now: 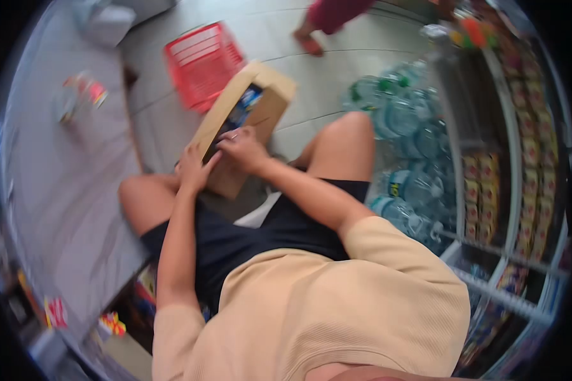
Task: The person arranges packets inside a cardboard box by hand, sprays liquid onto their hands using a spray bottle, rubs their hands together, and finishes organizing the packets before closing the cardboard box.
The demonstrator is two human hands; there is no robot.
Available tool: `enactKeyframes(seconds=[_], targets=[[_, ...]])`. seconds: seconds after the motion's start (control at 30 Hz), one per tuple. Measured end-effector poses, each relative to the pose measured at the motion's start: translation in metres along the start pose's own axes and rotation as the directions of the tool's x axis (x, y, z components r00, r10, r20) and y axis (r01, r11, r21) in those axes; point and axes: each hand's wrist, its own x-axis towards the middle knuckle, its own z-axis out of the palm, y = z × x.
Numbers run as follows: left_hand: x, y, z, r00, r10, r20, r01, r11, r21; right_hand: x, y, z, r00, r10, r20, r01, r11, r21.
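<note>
A brown cardboard box (pixel 274 105) stands tilted between my knees, with a long opening along its top. Blue and white packets (pixel 248 101) show inside; their kind is too blurred to read. My left hand (pixel 196 168) grips the near left edge of the box, its thumb toward the opening. At the near end of that opening, my right hand (pixel 243 147) has its fingers curled at the box's edge, a ring on one finger. Whether a packet is under those fingers is hidden.
A red plastic basket (pixel 203 63) is on the tiled floor behind the box. Large water bottles (pixel 403 117) crowd my right, beside shelves with small yellow cartons (pixel 483 197). A grey table (pixel 63 190) runs along my left. Another person's foot (pixel 308 43) is at the far side.
</note>
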Motion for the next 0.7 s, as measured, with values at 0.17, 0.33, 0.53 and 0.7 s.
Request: enactKeyframes(seconds=[0.17, 0.33, 0.53, 0.7], targets=[[-0.007, 0.02, 0.028, 0.99, -0.084, 0.11, 0.041, 0.936, 0.35, 0.0, -0.015, -0.011, 0.917, 0.382, 0.112, -0.39, 0.919, 0.055], [-0.013, 0.047, 0.02, 0.951, -0.21, 0.228, 0.072, 0.865, 0.497, 0.001, -0.005, -0.002, 0.782, 0.569, 0.254, -0.588, 0.809, -0.004], [-0.007, 0.034, 0.029, 0.948, -0.201, 0.246, 0.07, 0.886, 0.458, 0.008, 0.054, 0.014, 0.807, 0.454, 0.377, -0.485, 0.874, -0.016], [0.003, 0.01, 0.019, 0.959, -0.141, 0.245, 0.019, 0.897, 0.441, 0.033, 0.114, -0.011, 0.559, 0.781, 0.277, -0.744, 0.621, -0.249]])
